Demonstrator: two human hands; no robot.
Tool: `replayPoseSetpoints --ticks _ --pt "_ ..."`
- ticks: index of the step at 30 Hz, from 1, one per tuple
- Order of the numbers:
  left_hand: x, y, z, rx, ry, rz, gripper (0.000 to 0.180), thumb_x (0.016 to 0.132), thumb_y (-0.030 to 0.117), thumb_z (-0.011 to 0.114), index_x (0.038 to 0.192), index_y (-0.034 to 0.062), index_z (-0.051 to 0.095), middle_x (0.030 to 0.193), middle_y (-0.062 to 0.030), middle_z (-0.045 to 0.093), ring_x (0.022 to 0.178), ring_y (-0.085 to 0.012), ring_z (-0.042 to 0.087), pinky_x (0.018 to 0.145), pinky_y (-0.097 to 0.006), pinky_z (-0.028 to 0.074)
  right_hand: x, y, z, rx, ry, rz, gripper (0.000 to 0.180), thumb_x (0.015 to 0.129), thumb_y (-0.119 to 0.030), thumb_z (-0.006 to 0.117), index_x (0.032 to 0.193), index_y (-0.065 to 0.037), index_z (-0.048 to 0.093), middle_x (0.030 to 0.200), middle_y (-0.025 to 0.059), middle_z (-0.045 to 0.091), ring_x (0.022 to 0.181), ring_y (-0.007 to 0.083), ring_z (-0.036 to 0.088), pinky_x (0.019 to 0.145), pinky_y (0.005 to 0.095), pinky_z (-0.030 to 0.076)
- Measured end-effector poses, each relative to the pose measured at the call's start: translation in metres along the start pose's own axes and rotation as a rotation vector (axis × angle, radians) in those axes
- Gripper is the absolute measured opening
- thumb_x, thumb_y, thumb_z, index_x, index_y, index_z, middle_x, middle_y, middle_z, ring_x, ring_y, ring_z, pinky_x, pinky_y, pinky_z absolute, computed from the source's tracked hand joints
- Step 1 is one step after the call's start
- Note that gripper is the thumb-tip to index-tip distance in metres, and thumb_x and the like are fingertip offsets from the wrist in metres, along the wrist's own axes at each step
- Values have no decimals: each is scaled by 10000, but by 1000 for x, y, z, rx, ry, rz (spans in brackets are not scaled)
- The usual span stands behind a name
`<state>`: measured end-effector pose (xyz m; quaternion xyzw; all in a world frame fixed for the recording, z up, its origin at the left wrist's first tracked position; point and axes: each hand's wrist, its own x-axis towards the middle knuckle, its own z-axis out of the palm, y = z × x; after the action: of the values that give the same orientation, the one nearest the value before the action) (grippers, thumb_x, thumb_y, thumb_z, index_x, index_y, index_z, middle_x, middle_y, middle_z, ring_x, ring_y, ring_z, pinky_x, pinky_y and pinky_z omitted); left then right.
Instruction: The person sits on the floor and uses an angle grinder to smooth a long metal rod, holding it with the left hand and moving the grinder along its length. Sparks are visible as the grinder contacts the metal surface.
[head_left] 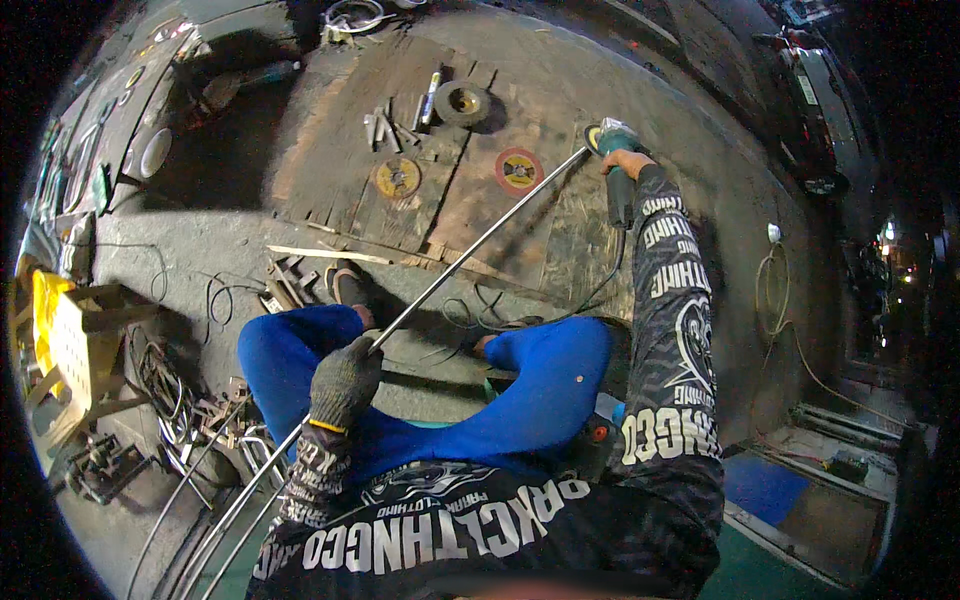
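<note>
My left hand (345, 383), in a grey knit glove, is closed around a long thin metal rod (470, 248) near my left knee. The rod slants up and away to the right, and its far end meets the disc of an angle grinder (622, 175). My bare right hand (627, 162) grips the green grinder by its body, arm stretched out. Whether the disc is spinning I cannot tell. The grinder's cord runs down from its rear end toward my feet.
On the worn wooden board (350, 200) lie a red-rimmed disc (519, 170), a yellowish disc (398, 178), a round wheel (463, 103), a marker (431, 97) and several short metal pieces (385, 128). A wooden stool (90, 350) and tangled scrap metal (210, 420) are at my left. A loose cable (770, 290) lies at right.
</note>
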<state>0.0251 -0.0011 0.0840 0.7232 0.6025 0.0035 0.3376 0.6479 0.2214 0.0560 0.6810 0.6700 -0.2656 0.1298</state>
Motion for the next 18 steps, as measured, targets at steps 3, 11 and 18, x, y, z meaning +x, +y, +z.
replayPoseSetpoints --ticks 3,11,18 --pt "-1 -6 5 -29 7 26 289 951 323 578 1082 83 670 841 -240 690 832 -426 684 715 -535 536 -6 -17 19 -9 0 -43 269 956 -336 521 1075 -255 748 1241 55 698 1149 288 651 991 401 492" --pt "-3 -19 15 -71 -21 74 304 956 314 547 1061 59 676 953 -248 702 935 -446 669 804 -543 529 -73 -114 59 -102 -32 -41 187 839 -348 677 955 -231 765 1089 68 736 987 255 689 860 387 527" --pt "-8 -26 17 -30 17 283 199 856 210 629 941 48 707 918 -218 694 925 -406 682 779 -495 556 -149 -240 97 264 11 143 554 583 -416 854 868 43 735 988 200 725 883 301 695 782 388 538"
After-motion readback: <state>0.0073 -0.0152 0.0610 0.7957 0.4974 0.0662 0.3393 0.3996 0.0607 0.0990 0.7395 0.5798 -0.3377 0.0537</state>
